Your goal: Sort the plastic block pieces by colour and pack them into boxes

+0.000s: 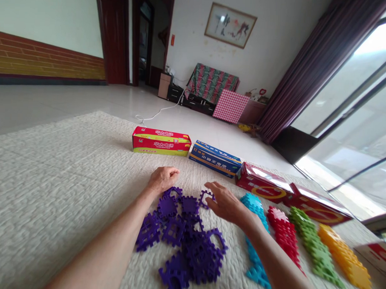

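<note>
So the left hand (164,178) has its fingers curled in, can't tell if anything's pinched in there, while the right hand (225,200) is loosely open with its fingers around a purple frame piece (201,199), and I can't tell if they touch. The messy pile of purple pieces (204,255) sits between the forearms, just on the near side of both hands. Past the hands there's a blue box (214,159), with a blue row (253,258) right of the right hand.
</note>
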Tool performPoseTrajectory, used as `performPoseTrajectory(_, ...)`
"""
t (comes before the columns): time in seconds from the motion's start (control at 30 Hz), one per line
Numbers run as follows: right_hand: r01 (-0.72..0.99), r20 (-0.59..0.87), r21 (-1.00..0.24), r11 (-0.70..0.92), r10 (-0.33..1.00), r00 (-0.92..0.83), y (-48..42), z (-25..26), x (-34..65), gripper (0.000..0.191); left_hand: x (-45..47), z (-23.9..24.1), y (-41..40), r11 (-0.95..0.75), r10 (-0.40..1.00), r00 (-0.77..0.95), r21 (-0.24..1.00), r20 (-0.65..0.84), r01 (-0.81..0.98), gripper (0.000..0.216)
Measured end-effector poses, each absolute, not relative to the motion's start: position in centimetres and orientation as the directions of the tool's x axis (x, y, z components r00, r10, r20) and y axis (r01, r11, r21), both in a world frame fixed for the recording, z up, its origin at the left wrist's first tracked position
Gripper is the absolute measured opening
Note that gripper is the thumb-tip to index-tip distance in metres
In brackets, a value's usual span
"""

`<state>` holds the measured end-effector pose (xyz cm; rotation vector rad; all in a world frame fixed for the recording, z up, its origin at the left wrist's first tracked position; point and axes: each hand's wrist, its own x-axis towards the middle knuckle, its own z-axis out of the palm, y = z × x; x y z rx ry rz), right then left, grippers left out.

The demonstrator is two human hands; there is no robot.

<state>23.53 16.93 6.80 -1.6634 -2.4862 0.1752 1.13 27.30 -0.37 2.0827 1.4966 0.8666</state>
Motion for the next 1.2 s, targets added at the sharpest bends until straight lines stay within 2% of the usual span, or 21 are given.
performPoseTrajectory(0.07,0.898,0.13,-0.132,0.42,0.905,-0.405,16.9,6.4,23.7,0.047,1.2,-0.3,27.2,-0.319,0.948,0.218,0.661,0.234,0.679,0.027)
performPoseTrajectory(0.13,0.896,0.119,-0.109,0.431,0.9,-0.419,16.8,6.2,23.7,0.051,1.2,-0.3,27.2,-0.315,0.949,0.212,0.659,0.234,0.683,0.027)
performPoseTrajectory(0.23,0.898,0.047,-0.082,0.432,0.902,-0.429,16.7,5.9,23.4,0.046,1.2,-0.4,27.2,-0.327,0.945,0.217,0.653,0.245,0.683,0.028)
performPoseTrajectory(0.33,0.89,0.052,-0.09,0.448,0.894,-0.445,16.7,6.0,23.8,0.04,1.1,-0.4,27.2,-0.344,0.938,0.231,0.645,0.257,0.682,0.028)
performPoseTrajectory(0.47,0.945,0.162,-0.088,0.314,0.941,-0.297,16.7,7.2,26.5,0.043,1.1,-0.4,27.1,-0.344,0.938,0.229,0.638,0.259,0.689,0.027)
performPoseTrajectory(0.57,0.98,0.175,-0.065,0.19,0.969,-0.177,16.5,8.0,28.6,0.045,1.1,-0.3,27.1,-0.339,0.94,0.224,0.638,0.258,0.691,0.027)
performPoseTrajectory(0.8,0.978,0.122,-0.013,0.209,0.971,-0.206,16.5,6.0,29.9,0.044,1.1,-0.3,27.0,-0.349,0.936,0.229,0.634,0.266,0.69,0.027)
performPoseTrajectory(0.97,0.957,0.184,-0.096,0.275,0.949,-0.255,15.4,6.3,29.0,0.045,1.1,-0.4,27.0,-0.37,0.928,0.234,0.639,0.29,0.675,0.027)
performPoseTrajectory(1.1,0.876,0.151,-0.239,0.42,0.907,-0.394,14.1,7.1,25.9,0.034,1.1,-0.4,27.1,-0.357,0.933,0.231,0.644,0.275,0.676,0.027)
performPoseTrajectory(1.2,0.797,0.135,-0.299,0.525,0.85,-0.509,14.0,6.5,23.2,0.038,1.2,-0.4,27.1,-0.351,0.936,0.225,0.642,0.272,0.682,0.026)
